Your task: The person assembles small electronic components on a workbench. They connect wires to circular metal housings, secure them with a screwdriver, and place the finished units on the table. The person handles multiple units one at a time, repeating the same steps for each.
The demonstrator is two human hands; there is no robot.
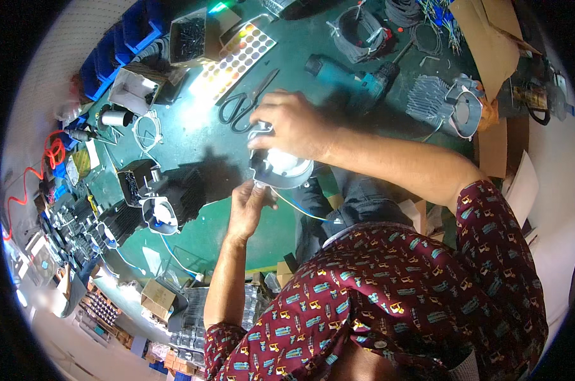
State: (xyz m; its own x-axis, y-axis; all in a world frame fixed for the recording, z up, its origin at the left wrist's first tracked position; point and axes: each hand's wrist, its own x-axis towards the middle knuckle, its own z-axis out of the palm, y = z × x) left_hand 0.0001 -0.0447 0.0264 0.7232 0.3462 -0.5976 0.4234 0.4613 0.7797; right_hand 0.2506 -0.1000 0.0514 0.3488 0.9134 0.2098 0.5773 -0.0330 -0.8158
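A round grey metal housing (pixel 286 174) with a bright white inside is held up over the near edge of the green table. My right hand (pixel 292 124) grips its upper end, fingers curled over a small grey fitting there. Lower down, my left hand (pixel 247 206) pinches the housing's rim between thumb and fingers. From that rim a thin cable (pixel 300 208) with yellow and blue wires trails toward my lap. Just beyond my right hand lie black-handled scissors (pixel 244 106).
A teal cordless drill (pixel 354 77) lies farther back, near a coiled cable (pixel 357 35). A sheet of round stickers (pixel 240 60) is beside an open screw box (pixel 189 38). Similar finned housings stand at right (pixel 456 108) and left (pixel 159 214). Blue bins (pixel 119 47) line the far left.
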